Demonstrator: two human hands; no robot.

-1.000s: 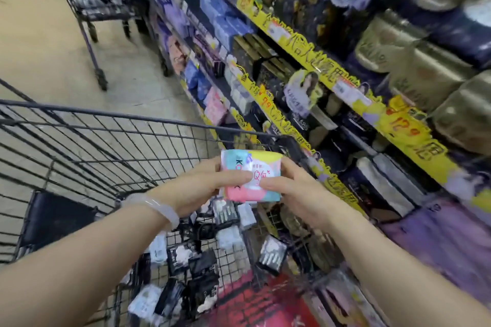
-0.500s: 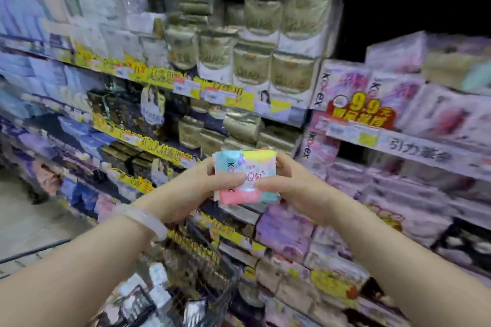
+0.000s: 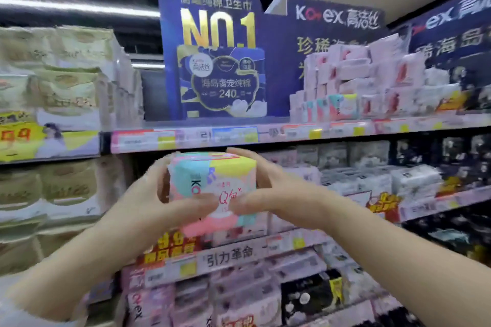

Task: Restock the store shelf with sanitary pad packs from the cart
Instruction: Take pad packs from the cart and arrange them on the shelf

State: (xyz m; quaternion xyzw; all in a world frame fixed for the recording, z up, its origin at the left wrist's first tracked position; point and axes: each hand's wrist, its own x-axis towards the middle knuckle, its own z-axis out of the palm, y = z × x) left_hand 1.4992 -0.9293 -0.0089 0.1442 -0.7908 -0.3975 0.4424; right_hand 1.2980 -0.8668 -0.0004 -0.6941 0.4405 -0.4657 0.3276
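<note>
A pastel pad pack (image 3: pixel 212 178), pink, teal and yellow with dark lettering, is held up in front of the shelving. My left hand (image 3: pixel 159 202) grips its left side, thumb across the front. My right hand (image 3: pixel 268 194) grips its right side, fingers over the top edge. Matching pastel packs (image 3: pixel 337 107) stand in a row on the top shelf (image 3: pixel 292 134), up and to the right of the held pack. The cart is out of view.
A dark blue "NO.1" display board (image 3: pixel 215 53) stands on the top shelf beside a gap. Pink packs (image 3: pixel 358 69) are stacked to its right. Green-white packs (image 3: pixel 61 82) fill the left bay. Lower shelves (image 3: pixel 239 255) hold pink, white and black packs.
My view swung from the cart up to the upper shelves. Both hands raised the pastel pack from cart level to just below the top shelf, keeping the same grip.
</note>
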